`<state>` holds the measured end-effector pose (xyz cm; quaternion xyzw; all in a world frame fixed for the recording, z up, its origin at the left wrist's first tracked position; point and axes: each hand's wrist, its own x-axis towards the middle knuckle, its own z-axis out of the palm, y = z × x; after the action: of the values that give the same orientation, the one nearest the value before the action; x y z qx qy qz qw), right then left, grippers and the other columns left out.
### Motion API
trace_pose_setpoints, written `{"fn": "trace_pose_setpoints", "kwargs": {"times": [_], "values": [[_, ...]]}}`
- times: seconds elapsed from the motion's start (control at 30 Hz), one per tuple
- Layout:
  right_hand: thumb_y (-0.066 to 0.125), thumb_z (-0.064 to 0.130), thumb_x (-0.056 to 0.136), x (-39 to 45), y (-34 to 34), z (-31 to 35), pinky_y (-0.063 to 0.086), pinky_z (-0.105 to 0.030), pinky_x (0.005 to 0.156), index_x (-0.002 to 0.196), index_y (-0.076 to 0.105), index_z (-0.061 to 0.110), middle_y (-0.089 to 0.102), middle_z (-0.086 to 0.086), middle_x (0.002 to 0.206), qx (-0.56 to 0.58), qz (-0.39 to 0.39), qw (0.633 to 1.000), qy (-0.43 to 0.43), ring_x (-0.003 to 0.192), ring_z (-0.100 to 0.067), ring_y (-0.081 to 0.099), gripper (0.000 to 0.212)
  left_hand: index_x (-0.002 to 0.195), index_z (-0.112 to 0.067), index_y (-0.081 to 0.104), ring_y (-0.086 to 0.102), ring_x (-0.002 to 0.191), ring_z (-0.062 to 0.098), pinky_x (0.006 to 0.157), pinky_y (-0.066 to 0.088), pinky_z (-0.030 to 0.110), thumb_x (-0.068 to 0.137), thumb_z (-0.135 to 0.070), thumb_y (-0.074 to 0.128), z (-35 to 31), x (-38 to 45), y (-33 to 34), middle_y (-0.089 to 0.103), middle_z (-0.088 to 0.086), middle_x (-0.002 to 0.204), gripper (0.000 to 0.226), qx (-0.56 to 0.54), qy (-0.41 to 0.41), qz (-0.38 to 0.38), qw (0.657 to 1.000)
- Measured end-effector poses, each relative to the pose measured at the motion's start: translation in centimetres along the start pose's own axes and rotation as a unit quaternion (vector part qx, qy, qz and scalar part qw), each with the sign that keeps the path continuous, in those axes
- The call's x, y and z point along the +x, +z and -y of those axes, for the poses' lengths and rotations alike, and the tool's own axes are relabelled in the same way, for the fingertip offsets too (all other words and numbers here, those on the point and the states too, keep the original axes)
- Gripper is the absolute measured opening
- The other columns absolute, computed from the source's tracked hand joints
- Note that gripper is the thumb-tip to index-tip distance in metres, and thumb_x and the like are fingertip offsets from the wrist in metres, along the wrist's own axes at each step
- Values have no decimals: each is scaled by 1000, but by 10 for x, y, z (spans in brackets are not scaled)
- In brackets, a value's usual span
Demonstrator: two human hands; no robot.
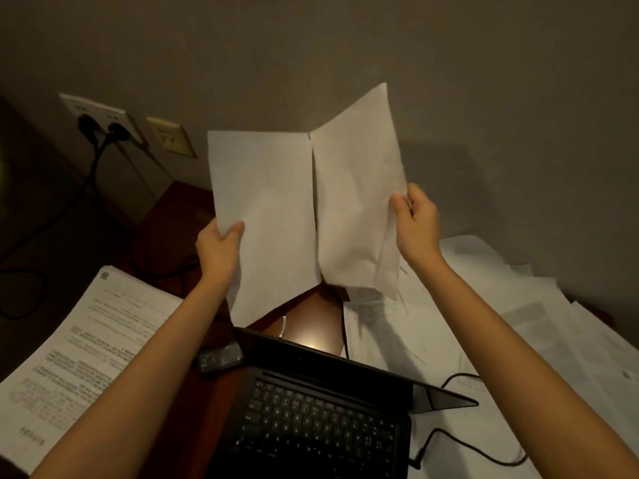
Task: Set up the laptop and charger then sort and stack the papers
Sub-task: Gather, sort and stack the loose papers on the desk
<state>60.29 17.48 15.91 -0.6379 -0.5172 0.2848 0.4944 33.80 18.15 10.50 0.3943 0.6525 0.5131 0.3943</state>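
Observation:
I hold two white sheets upright above the desk, side by side. My left hand (218, 248) grips the left sheet (266, 216) by its left edge. My right hand (416, 223) pinches the right sheet (356, 202) at its right edge. Below them an open black laptop (318, 420) sits on the brown desk (179, 229). A black charger brick (221, 359) lies just left of the laptop's hinge. A black cable (466, 447) runs along the laptop's right side, its plug end lying loose beside the laptop. A stack of printed papers (79, 354) lies at the left.
Loose white papers (539, 326) cover the desk on the right. On the wall at the left, a white socket plate (100, 119) holds two black plugs, with a beige plate (171, 136) beside it. Dark cables hang down to the floor at the left.

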Motion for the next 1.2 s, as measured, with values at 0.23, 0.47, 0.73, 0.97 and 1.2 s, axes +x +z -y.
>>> {"fn": "trace_pose_setpoints", "kwargs": {"times": [0.23,0.47,0.73,0.97,1.2], "values": [[51,15,96,-25,-7,36,55,-37,78,94,62,16,67,-1,92,151,64,982,93,84,-19,64,11,76,-12,59,53,71,12,64,43,24,93,-7,54,-29,-8,5,63,-11,72,19,-9,16,45,999],[50,3,91,-20,-1,46,48,-30,69,107,60,-5,61,-8,86,250,-10,946,206,79,-22,58,21,60,-15,50,46,40,-2,47,41,14,98,2,38,-61,-23,20,52,-15,41,44,-73,42,110,990],[55,12,92,-12,-18,22,53,-35,72,91,60,12,66,-9,97,266,-35,919,289,87,-27,64,5,88,-6,65,66,76,9,67,55,24,95,-14,57,-55,-39,30,69,1,84,14,-78,46,161,983],[68,14,86,-9,-21,8,53,-45,90,94,65,10,68,-11,109,287,-90,887,351,95,-28,66,9,92,-17,63,61,74,-4,65,48,12,96,-26,54,-52,-46,52,65,-13,84,14,-135,-19,157,978],[62,16,90,4,-27,4,51,-46,87,91,64,5,69,-12,88,353,6,842,407,82,-29,65,11,105,-15,65,66,92,10,75,55,24,83,-10,70,-40,-37,65,67,-7,96,23,-62,18,136,989]]}}
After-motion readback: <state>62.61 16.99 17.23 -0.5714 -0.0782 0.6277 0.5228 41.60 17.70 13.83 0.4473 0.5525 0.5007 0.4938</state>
